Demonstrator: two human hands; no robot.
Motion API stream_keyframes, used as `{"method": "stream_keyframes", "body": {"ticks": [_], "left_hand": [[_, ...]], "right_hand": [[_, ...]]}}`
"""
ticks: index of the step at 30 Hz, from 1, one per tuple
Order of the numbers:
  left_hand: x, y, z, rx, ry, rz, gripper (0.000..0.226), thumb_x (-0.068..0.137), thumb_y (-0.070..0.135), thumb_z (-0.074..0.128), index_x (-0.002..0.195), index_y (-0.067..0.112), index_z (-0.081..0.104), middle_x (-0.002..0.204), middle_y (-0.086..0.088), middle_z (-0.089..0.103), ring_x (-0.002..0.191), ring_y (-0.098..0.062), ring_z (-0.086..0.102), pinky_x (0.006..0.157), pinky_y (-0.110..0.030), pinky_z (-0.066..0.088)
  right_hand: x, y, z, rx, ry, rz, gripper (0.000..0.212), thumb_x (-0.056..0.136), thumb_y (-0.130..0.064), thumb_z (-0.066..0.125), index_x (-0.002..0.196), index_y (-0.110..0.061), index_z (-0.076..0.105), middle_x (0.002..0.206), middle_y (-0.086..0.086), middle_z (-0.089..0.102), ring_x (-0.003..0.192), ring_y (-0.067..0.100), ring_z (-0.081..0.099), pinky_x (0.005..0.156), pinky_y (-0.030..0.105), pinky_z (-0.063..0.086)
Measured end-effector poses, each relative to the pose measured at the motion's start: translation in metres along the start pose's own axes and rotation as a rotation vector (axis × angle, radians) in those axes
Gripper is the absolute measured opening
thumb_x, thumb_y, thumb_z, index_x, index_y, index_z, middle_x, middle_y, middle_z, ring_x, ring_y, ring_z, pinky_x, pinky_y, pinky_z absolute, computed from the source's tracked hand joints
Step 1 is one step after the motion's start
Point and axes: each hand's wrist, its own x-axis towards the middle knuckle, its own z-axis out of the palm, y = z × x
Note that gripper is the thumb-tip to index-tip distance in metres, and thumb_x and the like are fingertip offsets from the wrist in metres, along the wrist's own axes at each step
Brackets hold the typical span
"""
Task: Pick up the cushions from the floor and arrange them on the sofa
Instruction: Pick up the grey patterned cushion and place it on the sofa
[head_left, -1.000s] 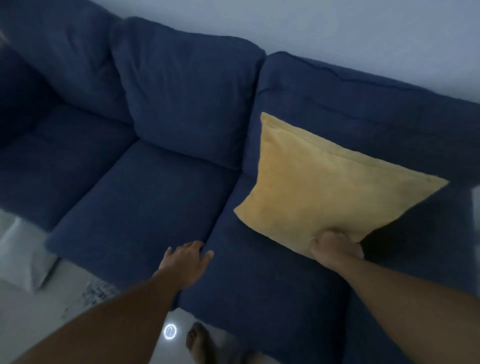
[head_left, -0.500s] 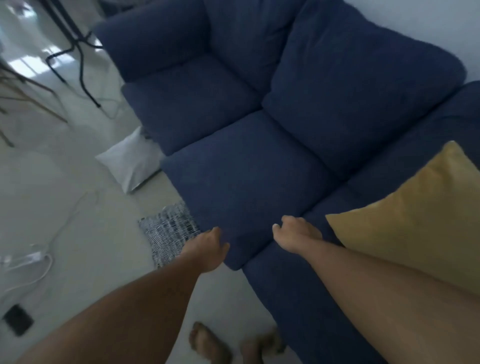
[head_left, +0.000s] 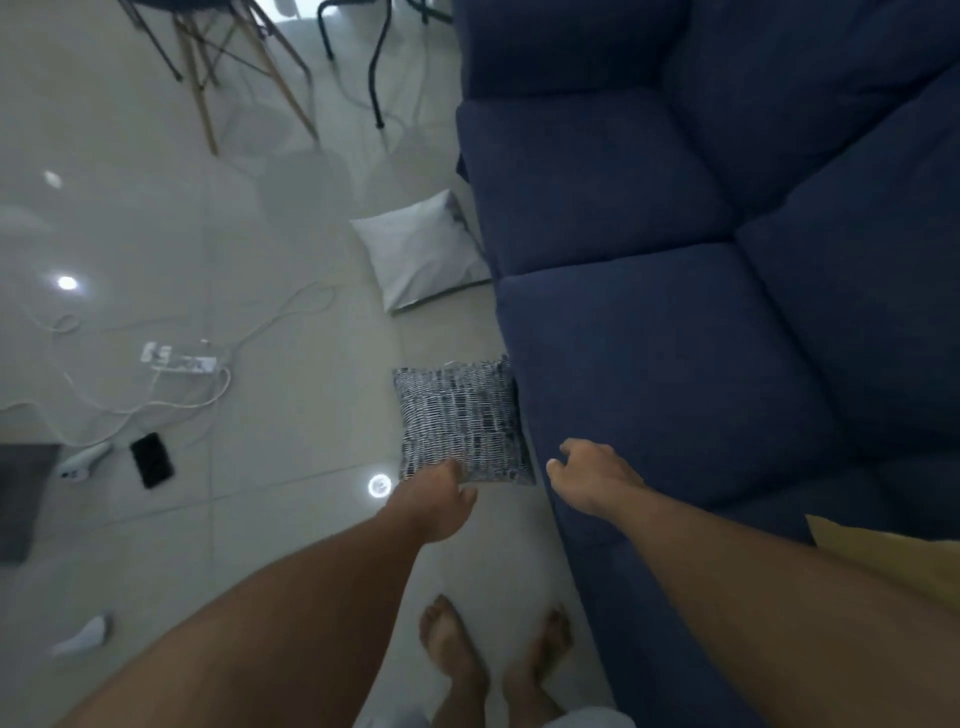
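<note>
Glossy pale tiled floor (head_left: 260, 519) with a dark blue fabric sofa (head_left: 675, 364) along the right side. Black-and-white woven patterned cushion (head_left: 461, 421) lies flat on the tiles, right against the sofa's base. Left hand (head_left: 434, 506) sits at its near edge, fingers curled downward, can't tell if it's gripping. Right hand (head_left: 592, 478) hovers over the seat edge, fingers loosely curled, holding nothing. Plain white cushion (head_left: 421, 249) lies further along the floor, mustard yellow cushion (head_left: 893, 556) on the sofa, white power strip (head_left: 179, 359) and black phone (head_left: 151, 460) off left
</note>
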Motion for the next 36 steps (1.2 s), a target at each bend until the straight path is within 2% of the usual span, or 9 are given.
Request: {"method": "stream_keyframes", "body": {"ticks": [4, 9, 13, 18, 23, 27, 30, 33, 36], "left_hand": [[0.008, -0.030, -0.007, -0.101, 0.002, -0.053, 0.048, 0.104, 0.041, 0.050, 0.140, 0.010, 0.054, 0.141, -0.018, 0.063, 0.128, -0.037, 0.060, 0.105, -0.043, 0.050], [0.035, -0.054, -0.014, -0.208, 0.013, -0.135, 0.049, 0.102, 0.042, 0.050, 0.140, 0.012, 0.052, 0.141, -0.017, 0.064, 0.130, -0.037, 0.059, 0.106, -0.043, 0.049], [0.066, -0.062, -0.014, -0.305, 0.035, -0.197, 0.049, 0.105, 0.037, 0.053, 0.143, 0.007, 0.052, 0.144, -0.019, 0.062, 0.133, -0.037, 0.058, 0.106, -0.039, 0.046], [0.114, -0.072, -0.007, -0.388, 0.031, -0.240, 0.050, 0.107, 0.035, 0.053, 0.146, 0.004, 0.050, 0.147, -0.021, 0.060, 0.137, -0.039, 0.055, 0.108, -0.037, 0.044], [0.164, -0.091, 0.008, -0.397, -0.019, -0.271, 0.049, 0.104, 0.037, 0.054, 0.142, 0.005, 0.054, 0.143, -0.021, 0.063, 0.132, -0.040, 0.058, 0.106, -0.040, 0.047], [0.214, -0.114, 0.020, -0.391, -0.025, -0.294, 0.048, 0.104, 0.037, 0.055, 0.139, 0.004, 0.056, 0.142, -0.023, 0.062, 0.130, -0.041, 0.058, 0.104, -0.038, 0.047], [0.258, -0.132, 0.034, -0.389, -0.029, -0.305, 0.046, 0.105, 0.033, 0.054, 0.139, 0.001, 0.057, 0.142, -0.025, 0.061, 0.132, -0.041, 0.057, 0.102, -0.035, 0.045], [0.303, -0.156, 0.055, -0.401, -0.022, -0.337, 0.047, 0.104, 0.034, 0.054, 0.138, 0.002, 0.058, 0.141, -0.024, 0.063, 0.130, -0.040, 0.059, 0.100, -0.035, 0.046], [0.348, -0.182, 0.081, -0.397, -0.019, -0.349, 0.048, 0.103, 0.035, 0.053, 0.140, 0.004, 0.057, 0.140, -0.023, 0.064, 0.128, -0.040, 0.060, 0.098, -0.035, 0.046]], "right_hand": [[0.023, -0.033, 0.007, -0.004, -0.034, -0.025, 0.047, 0.108, -0.042, 0.047, 0.149, -0.021, 0.053, 0.152, 0.007, 0.056, 0.132, 0.032, 0.058, 0.096, 0.038, 0.048], [0.070, -0.065, 0.018, 0.001, -0.173, -0.064, 0.064, 0.108, -0.044, 0.048, 0.165, -0.020, 0.034, 0.167, 0.008, 0.040, 0.148, 0.033, 0.045, 0.115, 0.044, 0.044], [0.121, -0.087, 0.026, 0.029, -0.247, -0.047, 0.067, 0.109, -0.044, 0.048, 0.167, -0.017, 0.027, 0.171, 0.010, 0.033, 0.152, 0.034, 0.039, 0.119, 0.046, 0.041], [0.180, -0.112, 0.046, 0.067, -0.284, -0.018, 0.064, 0.110, -0.044, 0.045, 0.166, -0.018, 0.028, 0.164, 0.010, 0.042, 0.133, 0.031, 0.054, 0.109, 0.047, 0.050], [0.234, -0.126, 0.070, 0.051, -0.321, -0.015, 0.064, 0.109, -0.043, 0.046, 0.165, -0.015, 0.032, 0.165, 0.011, 0.041, 0.136, 0.032, 0.053, 0.108, 0.043, 0.049], [0.288, -0.124, 0.099, 0.039, -0.326, -0.018, 0.056, 0.111, -0.036, 0.045, 0.160, -0.010, 0.041, 0.155, 0.013, 0.051, 0.128, 0.032, 0.057, 0.094, 0.034, 0.044], [0.336, -0.115, 0.125, 0.041, -0.321, 0.019, 0.058, 0.110, -0.038, 0.047, 0.161, -0.011, 0.041, 0.157, 0.014, 0.050, 0.138, 0.034, 0.053, 0.101, 0.036, 0.046], [0.382, -0.102, 0.156, 0.106, -0.308, 0.063, 0.068, 0.109, -0.040, 0.050, 0.169, -0.019, 0.025, 0.172, 0.008, 0.029, 0.155, 0.034, 0.034, 0.122, 0.043, 0.033], [0.429, -0.087, 0.185, 0.158, -0.254, 0.087, 0.067, 0.110, -0.040, 0.049, 0.169, -0.019, 0.024, 0.173, 0.008, 0.027, 0.155, 0.033, 0.033, 0.122, 0.043, 0.032]]}}
